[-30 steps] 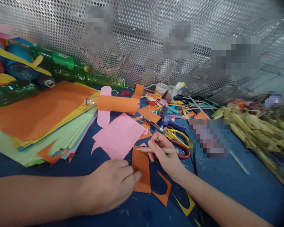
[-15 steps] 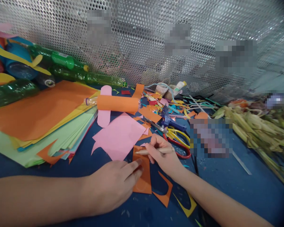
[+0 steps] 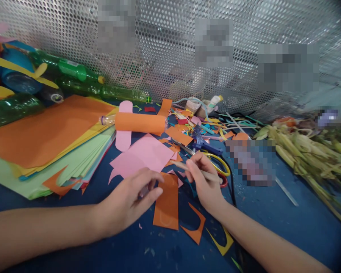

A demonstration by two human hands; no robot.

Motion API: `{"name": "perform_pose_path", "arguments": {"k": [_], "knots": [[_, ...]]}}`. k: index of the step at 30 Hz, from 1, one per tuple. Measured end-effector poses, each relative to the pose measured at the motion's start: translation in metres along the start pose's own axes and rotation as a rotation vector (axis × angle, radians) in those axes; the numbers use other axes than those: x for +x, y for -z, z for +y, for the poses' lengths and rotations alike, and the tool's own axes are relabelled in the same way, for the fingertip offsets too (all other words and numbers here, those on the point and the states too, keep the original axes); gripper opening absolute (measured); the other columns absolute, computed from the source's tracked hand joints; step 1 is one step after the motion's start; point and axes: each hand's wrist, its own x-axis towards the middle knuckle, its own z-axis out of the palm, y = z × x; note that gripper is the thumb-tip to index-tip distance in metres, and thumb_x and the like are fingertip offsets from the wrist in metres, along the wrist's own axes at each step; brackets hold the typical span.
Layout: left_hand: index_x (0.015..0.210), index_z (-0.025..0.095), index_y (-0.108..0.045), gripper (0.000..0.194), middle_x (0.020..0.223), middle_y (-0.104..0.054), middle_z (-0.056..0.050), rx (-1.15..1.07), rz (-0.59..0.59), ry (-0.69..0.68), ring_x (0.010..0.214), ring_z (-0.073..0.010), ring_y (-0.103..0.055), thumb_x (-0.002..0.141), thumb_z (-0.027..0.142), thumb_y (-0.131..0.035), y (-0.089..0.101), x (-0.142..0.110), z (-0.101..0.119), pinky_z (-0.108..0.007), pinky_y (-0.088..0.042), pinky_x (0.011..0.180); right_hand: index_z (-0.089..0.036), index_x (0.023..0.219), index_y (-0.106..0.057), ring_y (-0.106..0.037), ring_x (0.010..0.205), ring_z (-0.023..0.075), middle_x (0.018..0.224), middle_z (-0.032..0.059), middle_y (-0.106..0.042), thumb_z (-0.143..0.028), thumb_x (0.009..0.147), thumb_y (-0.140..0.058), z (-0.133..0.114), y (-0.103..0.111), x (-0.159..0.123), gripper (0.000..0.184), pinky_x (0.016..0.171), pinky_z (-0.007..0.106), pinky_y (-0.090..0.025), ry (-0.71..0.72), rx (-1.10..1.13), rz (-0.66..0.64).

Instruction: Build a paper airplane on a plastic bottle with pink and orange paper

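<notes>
My right hand grips a beige pen, its tip pointing left over paper scraps. My left hand hovers with thumb and fingers apart at the left edge of an orange paper rectangle; whether a fingertip touches it I cannot tell. A faint curved line shows near that paper's lower end. Beyond the left hand lies a pink sheet. Behind it, a plastic bottle wrapped in orange paper rests across a round-ended pink strip. Yellow- and red-handled scissors lie partly behind my right hand.
Stacked coloured paper lies left, with green bottles behind it. A blue glue gun sits among scraps in the middle. Dried corn husks spread at right. Orange and yellow offcuts lie in front. A perforated metal panel stands behind.
My left hand has lifted off the orange rectangle and opened, moving left and away. My right hand has raised the pen from the paper, back and to the right.
</notes>
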Motion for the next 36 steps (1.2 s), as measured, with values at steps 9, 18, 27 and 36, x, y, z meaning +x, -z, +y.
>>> {"name": "perform_pose_path", "arguments": {"k": [9, 18, 27, 36], "knots": [[0.098, 0.019, -0.035, 0.016, 0.079, -0.045, 0.0, -0.22, 0.065, 0.156, 0.069, -0.0115, -0.046, 0.088, 0.012, -0.025, -0.004, 0.007, -0.007, -0.026, -0.043, 0.066, -0.022, 0.07, -0.042, -0.041, 0.039, 0.0099, 0.042, -0.0056, -0.05, -0.03, 0.088, -0.041, 0.002, 0.002, -0.011, 0.02, 0.043, 0.023, -0.03, -0.039, 0.184, -0.185], [0.105, 0.018, -0.036, 0.028, 0.085, -0.051, -0.003, -0.051, 0.024, 0.032, 0.078, -0.0133, -0.052, 0.081, 0.004, -0.031, -0.005, 0.006, -0.006, -0.029, -0.045, 0.075, -0.022, 0.07, -0.039, -0.041, 0.042, 0.0094, 0.048, -0.0042, -0.056, -0.032, 0.088, -0.044, -0.001, -0.002, -0.013, 0.021, 0.045, 0.023, -0.031, -0.067, 0.11, -0.316], [0.109, 0.019, -0.037, 0.034, 0.103, -0.053, -0.008, 0.006, 0.016, 0.008, 0.098, -0.0175, -0.053, 0.079, 0.002, -0.032, -0.009, 0.004, -0.01, -0.036, -0.045, 0.086, -0.021, 0.073, -0.044, -0.048, 0.045, 0.0091, 0.051, -0.0039, -0.058, -0.03, 0.087, -0.048, -0.001, -0.003, -0.011, 0.017, 0.047, 0.022, -0.035, -0.088, 0.066, -0.367], [0.11, 0.019, -0.037, 0.032, 0.104, -0.054, -0.008, -0.018, 0.031, 0.013, 0.102, -0.0172, -0.054, 0.081, 0.004, -0.034, -0.009, 0.004, -0.007, -0.034, -0.045, 0.089, -0.02, 0.072, -0.044, -0.046, 0.042, 0.0084, 0.047, -0.005, -0.055, -0.031, 0.086, -0.048, -0.005, -0.004, -0.01, 0.019, 0.045, 0.021, -0.034, -0.111, 0.033, -0.358]]}}
